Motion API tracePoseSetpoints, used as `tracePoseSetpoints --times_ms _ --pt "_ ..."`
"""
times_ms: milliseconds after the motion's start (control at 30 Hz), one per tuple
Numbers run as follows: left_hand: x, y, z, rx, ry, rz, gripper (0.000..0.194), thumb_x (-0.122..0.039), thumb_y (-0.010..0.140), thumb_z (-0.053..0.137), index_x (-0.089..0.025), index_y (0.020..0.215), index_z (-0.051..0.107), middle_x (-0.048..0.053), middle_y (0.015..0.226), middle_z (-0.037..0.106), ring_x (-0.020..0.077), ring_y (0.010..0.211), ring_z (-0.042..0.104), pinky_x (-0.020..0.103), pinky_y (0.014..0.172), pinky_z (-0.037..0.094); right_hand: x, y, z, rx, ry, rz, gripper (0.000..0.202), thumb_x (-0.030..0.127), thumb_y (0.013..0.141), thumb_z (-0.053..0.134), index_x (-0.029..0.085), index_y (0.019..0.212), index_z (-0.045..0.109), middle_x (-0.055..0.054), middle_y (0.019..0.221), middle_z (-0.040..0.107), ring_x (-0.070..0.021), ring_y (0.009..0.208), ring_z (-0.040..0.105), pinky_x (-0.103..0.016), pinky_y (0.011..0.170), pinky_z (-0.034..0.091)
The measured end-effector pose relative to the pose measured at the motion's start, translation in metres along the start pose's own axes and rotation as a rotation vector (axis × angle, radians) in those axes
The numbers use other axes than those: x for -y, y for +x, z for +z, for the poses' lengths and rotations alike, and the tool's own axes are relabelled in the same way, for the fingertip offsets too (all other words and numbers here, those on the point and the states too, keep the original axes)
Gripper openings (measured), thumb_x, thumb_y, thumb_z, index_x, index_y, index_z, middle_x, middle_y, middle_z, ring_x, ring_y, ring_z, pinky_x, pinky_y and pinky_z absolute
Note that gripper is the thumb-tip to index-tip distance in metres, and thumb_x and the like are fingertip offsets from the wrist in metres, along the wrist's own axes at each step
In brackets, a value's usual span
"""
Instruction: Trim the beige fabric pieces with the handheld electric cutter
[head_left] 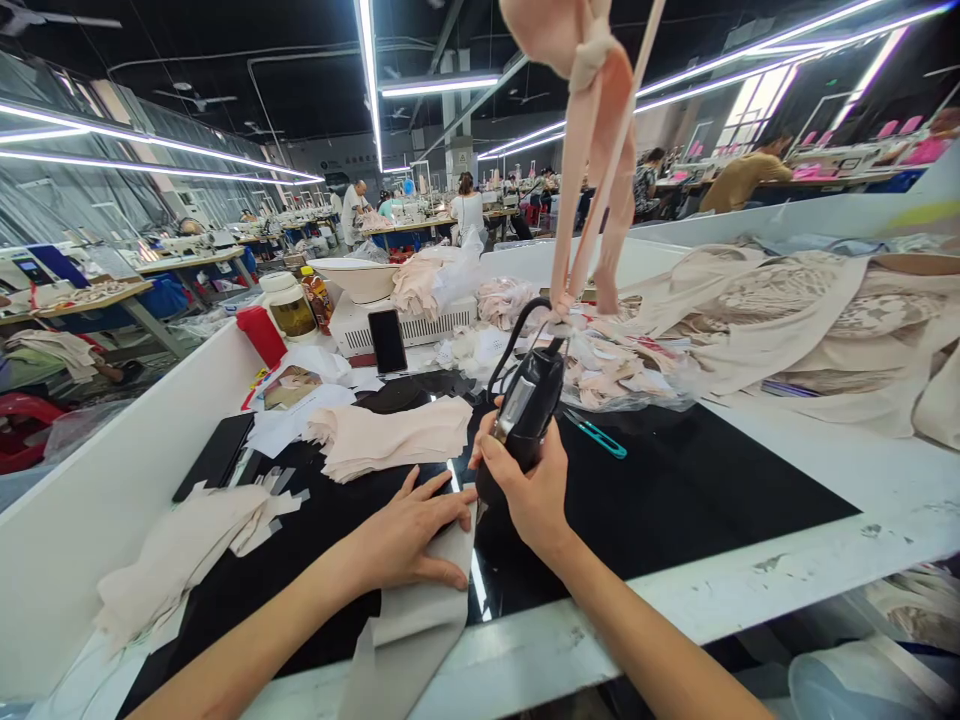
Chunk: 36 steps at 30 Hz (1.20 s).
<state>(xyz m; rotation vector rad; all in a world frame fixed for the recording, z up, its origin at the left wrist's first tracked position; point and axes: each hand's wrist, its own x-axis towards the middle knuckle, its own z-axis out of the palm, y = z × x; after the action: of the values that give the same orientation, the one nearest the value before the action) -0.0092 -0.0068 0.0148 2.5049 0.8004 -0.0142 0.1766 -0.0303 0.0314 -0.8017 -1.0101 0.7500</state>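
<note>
The fingers of the left hand (409, 535) lie spread, pressing a pale fabric strip (420, 622) that hangs over the near edge of the table (720, 590). Those of the right hand (531, 482) wrap around a black handheld tool (531, 405), upright beside the strip. Beyond lie a fabric stack (397, 436) and, to the right, teal snips (598, 434); a phone (386, 342) leans farther back.

Front cloth (424, 625): plain greyish beige
Cloth stack (397, 437): pale pink-beige
Handheld tool (531, 400): black, with a silvery patch
Hanging cloth (616, 180): peach pink
Board (675, 480): glossy black, streaked with white reflections
Table edge (720, 590): white, marked with dark scuffs
Snips (600, 435): teal
Phone (387, 342): black
Right-hand fabric heap (802, 300): cream and beige, partly lace-patterned
Jar (289, 305): white lid, yellowish-green contents
</note>
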Motion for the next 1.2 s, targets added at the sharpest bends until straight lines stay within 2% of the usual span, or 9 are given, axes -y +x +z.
tracePoseSetpoints --times_ms 267,467,767,933,1200 --pt "0.003 0.001 0.001 -0.030 -0.043 0.028 0.043 -0.055 0.088 0.080 -0.027 0.116 0.063 0.009 0.144 0.062 0.0355 0.159 0.026 0.074 0.125 0.005 -0.003 0.000 0.003 0.008 0.003 -0.005 0.029 0.033 0.081 0.078 0.026 0.098 0.056 0.004 0.081 0.065 -0.0136 0.063 0.060 -0.029 0.061 0.055" --pt "0.001 0.001 -0.001 -0.030 -0.031 0.034 0.040 -0.052 0.089 0.081 -0.026 0.113 0.062 0.010 0.144 0.061 0.0368 0.156 0.030 0.078 0.122 0.008 -0.004 -0.003 0.005 0.011 -0.015 -0.004 0.026 0.031 0.081 0.076 0.025 0.096 0.056 0.003 0.083 0.066 -0.0139 0.065 0.060 -0.029 0.062 0.055" --pt "-0.001 0.002 -0.002 -0.040 -0.032 0.041 0.042 -0.054 0.088 0.081 -0.026 0.113 0.064 0.008 0.138 0.064 0.0358 0.151 0.038 0.075 0.124 0.009 -0.003 -0.002 0.006 0.012 -0.036 -0.007 0.022 0.031 0.083 0.073 0.025 0.095 0.055 0.003 0.082 0.063 -0.0128 0.063 0.056 -0.028 0.059 0.054" --pt "0.001 0.001 0.000 -0.049 -0.026 0.038 0.042 -0.056 0.088 0.080 -0.027 0.114 0.064 0.009 0.141 0.064 0.0365 0.154 0.035 0.075 0.125 0.009 0.001 -0.009 0.005 0.021 -0.005 0.009 0.025 0.033 0.084 0.074 0.026 0.099 0.056 0.004 0.083 0.064 -0.0133 0.064 0.059 -0.029 0.062 0.056" --pt "0.004 0.002 0.000 -0.035 -0.024 0.047 0.050 -0.055 0.088 0.081 -0.027 0.127 0.065 0.011 0.152 0.057 0.0364 0.158 0.027 0.075 0.125 0.005 0.001 -0.017 0.005 0.044 0.019 0.024 0.028 0.035 0.082 0.078 0.026 0.099 0.058 0.003 0.083 0.066 -0.0149 0.066 0.063 -0.032 0.065 0.058"
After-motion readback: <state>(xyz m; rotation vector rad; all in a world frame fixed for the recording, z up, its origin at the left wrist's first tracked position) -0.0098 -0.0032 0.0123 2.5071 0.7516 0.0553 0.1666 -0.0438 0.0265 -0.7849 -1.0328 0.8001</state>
